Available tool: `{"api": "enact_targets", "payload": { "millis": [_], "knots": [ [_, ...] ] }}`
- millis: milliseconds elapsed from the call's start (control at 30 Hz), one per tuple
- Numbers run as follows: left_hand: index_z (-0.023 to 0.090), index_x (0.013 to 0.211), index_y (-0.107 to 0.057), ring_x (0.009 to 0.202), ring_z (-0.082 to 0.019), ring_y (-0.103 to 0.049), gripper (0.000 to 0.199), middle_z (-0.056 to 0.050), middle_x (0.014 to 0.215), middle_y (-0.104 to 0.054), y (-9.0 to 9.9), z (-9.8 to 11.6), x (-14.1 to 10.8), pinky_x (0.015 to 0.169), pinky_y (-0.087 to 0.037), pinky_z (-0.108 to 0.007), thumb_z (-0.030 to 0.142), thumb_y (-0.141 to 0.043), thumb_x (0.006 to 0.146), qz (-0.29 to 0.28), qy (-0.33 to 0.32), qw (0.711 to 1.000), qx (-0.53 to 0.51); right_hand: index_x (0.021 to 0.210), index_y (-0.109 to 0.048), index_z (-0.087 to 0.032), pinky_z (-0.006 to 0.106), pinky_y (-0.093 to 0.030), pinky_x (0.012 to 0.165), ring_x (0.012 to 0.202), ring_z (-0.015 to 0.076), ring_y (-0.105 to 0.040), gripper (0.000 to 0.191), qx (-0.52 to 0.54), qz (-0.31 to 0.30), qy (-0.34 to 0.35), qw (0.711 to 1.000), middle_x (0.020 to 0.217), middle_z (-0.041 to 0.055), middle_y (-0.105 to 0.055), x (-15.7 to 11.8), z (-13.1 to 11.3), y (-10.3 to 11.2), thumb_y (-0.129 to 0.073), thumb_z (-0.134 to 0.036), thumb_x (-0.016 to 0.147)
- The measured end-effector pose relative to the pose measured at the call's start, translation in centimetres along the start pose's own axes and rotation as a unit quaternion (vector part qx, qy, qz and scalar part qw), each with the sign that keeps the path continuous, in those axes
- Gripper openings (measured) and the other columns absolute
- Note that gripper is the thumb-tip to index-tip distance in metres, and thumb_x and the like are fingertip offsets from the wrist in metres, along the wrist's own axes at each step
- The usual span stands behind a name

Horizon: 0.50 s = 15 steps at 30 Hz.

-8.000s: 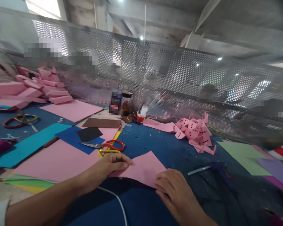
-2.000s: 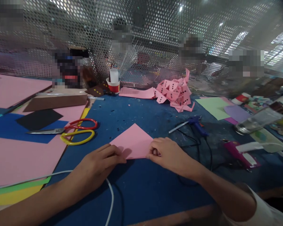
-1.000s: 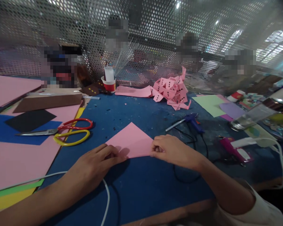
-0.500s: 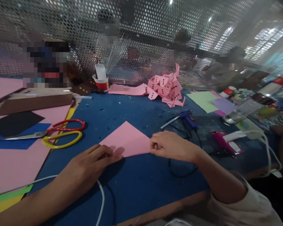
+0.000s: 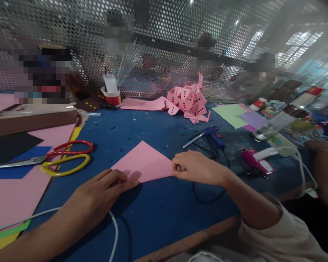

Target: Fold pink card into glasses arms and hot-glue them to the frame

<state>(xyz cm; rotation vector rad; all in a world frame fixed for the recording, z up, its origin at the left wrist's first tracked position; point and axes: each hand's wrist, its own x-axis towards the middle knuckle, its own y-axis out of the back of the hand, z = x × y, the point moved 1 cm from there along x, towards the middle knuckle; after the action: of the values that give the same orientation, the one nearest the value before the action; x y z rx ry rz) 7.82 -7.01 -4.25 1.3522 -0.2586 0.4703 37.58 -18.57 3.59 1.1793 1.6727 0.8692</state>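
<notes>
A sheet of pink paper (image 5: 146,162), folded into a triangle, lies on the blue tabletop (image 5: 158,214) with one point facing away from me. At its left corner, my left hand (image 5: 104,189) is closed on the paper, thumb along the near edge and fingers curled. The right corner is pinched between the thumb and fingers of my right hand (image 5: 194,167). Just beyond that hand lies a blue glue gun (image 5: 215,139) with a clear glue stick and a dark cord. To the left, scissors (image 5: 68,156) with one red and one yellow handle lie on coloured paper.
At the back, folded pink paper pieces with black dots (image 5: 187,100) are heaped beside pink strips (image 5: 143,103) and a paper cup (image 5: 112,96). A magenta glue gun (image 5: 258,160) and a clear bottle (image 5: 276,122) lie right. A white cable (image 5: 116,229) crosses near my left arm.
The whole view has shifted slightly, so things sit a little further left. Both hands keep the same hold on the pink paper.
</notes>
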Motion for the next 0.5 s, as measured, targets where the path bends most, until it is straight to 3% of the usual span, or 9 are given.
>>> {"api": "enact_targets", "payload": {
  "millis": [500],
  "knots": [
    [0.03,0.138,-0.066,0.093,-0.018,-0.067,0.044,-0.006,0.106,-0.068,-0.13,0.0,-0.01,0.081,-0.057,-0.029,0.016,-0.038,0.107,0.0,-0.002,1.0,-0.003,0.088,-0.072,-0.021,0.028,-0.034,0.069,0.084,0.0177,-0.067,0.011,-0.008,0.018,0.0,1.0,0.093,0.0007,-0.077,0.05,0.15,-0.41,-0.062,-0.023,0.093]
  ]
}}
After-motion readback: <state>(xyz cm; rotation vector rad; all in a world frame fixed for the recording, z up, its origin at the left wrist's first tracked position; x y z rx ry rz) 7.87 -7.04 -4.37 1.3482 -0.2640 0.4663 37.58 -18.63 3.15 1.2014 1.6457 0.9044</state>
